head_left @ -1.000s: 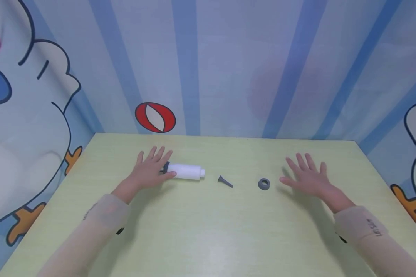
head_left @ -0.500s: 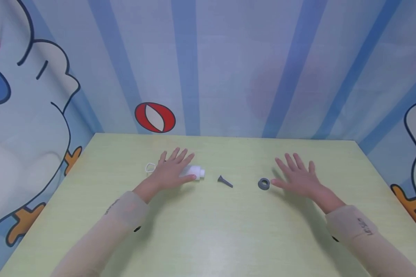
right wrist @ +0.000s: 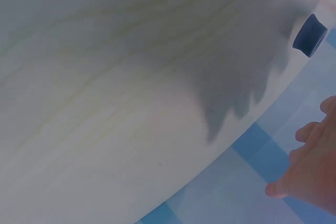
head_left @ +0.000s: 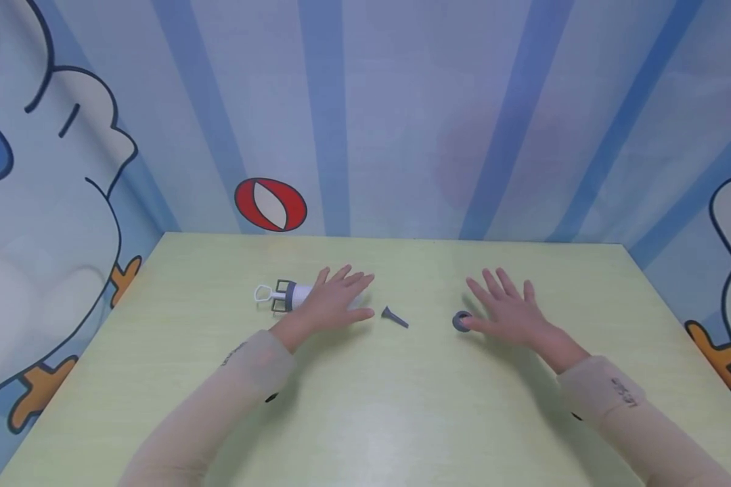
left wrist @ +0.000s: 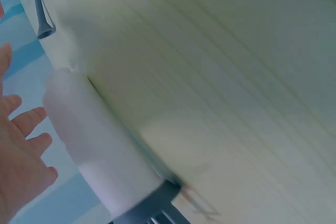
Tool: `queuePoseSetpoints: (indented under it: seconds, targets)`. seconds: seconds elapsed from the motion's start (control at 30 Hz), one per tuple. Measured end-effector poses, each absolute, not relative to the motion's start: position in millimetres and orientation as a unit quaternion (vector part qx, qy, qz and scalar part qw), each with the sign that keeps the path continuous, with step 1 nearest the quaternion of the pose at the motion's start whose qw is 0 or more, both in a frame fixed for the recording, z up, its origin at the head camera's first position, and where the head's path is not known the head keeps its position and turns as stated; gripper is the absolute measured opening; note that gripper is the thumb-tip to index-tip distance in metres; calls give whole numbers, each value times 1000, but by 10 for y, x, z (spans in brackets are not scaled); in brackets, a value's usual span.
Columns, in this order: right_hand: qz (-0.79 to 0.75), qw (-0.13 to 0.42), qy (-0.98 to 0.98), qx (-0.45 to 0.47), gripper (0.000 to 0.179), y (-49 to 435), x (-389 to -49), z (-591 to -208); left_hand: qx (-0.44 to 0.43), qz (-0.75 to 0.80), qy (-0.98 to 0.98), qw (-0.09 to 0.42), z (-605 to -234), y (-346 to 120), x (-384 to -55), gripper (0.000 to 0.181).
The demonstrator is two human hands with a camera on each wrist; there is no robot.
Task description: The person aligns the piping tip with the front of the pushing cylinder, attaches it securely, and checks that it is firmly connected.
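A white-barrelled syringe [head_left: 301, 295] with a dark collar, dark finger loops and a white pull ring lies on its side at the left of the table. My left hand [head_left: 331, 303] is spread over its front end and hides it in the head view. In the left wrist view, that hand's fingers [left wrist: 32, 120] are beside the barrel [left wrist: 100, 140], not wrapped round it. Just right of that hand lies a small dark cone-shaped nozzle [head_left: 394, 317]. My right hand [head_left: 512, 316], fingers spread, has its thumb overlapping a dark ring-shaped cap [head_left: 459, 326] in the head view.
The pale wooden table [head_left: 378, 399] ends at a striped blue backdrop [head_left: 402, 135] along its far edge. Cartoon-printed panels [head_left: 49, 223] stand along both sides. In the left wrist view the nozzle [left wrist: 44, 22] lies beyond the barrel's tip.
My left hand has moved right along the syringe, uncovering its collar and pull ring. My right hand has moved left to the ring-shaped cap. The objects lie where they were.
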State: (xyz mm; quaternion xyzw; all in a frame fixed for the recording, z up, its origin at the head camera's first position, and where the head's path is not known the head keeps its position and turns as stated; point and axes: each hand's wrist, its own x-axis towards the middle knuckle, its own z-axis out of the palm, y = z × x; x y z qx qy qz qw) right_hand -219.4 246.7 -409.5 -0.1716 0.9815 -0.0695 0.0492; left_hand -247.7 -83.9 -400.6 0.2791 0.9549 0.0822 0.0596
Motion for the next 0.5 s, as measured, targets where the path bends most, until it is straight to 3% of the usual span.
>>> queuePoseSetpoints:
  seconds: [0.5]
  targets:
    - [-66, 31, 977, -199, 83, 2365, -2195, -4153, 318, 108, 941, 33, -4091, -494, -2589, 39]
